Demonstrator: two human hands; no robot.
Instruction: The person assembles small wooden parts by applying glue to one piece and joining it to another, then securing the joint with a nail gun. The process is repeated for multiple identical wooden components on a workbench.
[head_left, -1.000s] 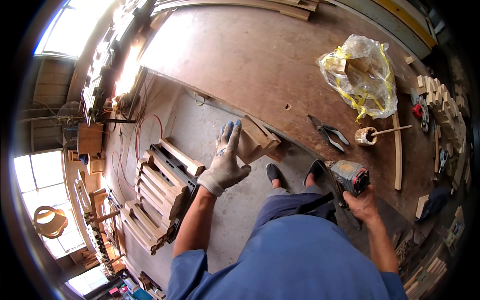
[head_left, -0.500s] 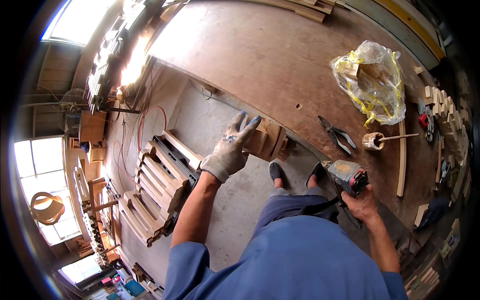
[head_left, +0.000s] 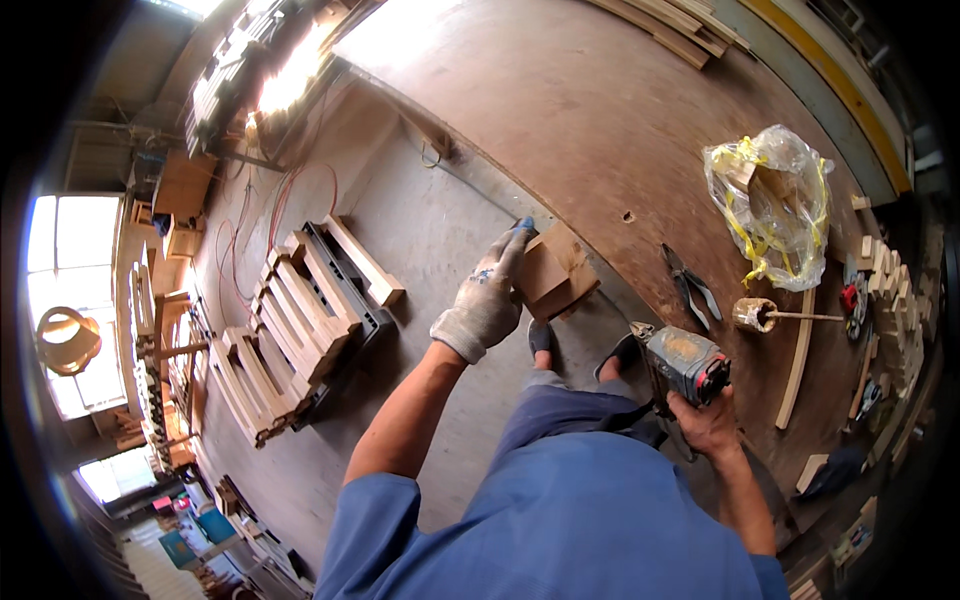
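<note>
The gloved left hand (head_left: 487, 296) grips a small brown wooden block (head_left: 553, 272) at the big brown bench (head_left: 600, 120) edge. The bare right hand (head_left: 708, 420) is wrapped round a grey power tool (head_left: 682, 362), not yet on the block.

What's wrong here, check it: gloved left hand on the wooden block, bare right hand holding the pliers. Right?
One thing is off. The right hand holds a power tool, not the pliers, which lie on the workbench. The gloved left hand does grip the wooden block. The head view shows this.

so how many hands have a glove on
1. The left hand wears a grey work glove and grips the wooden block; the right hand is bare, holding the power tool.
</note>
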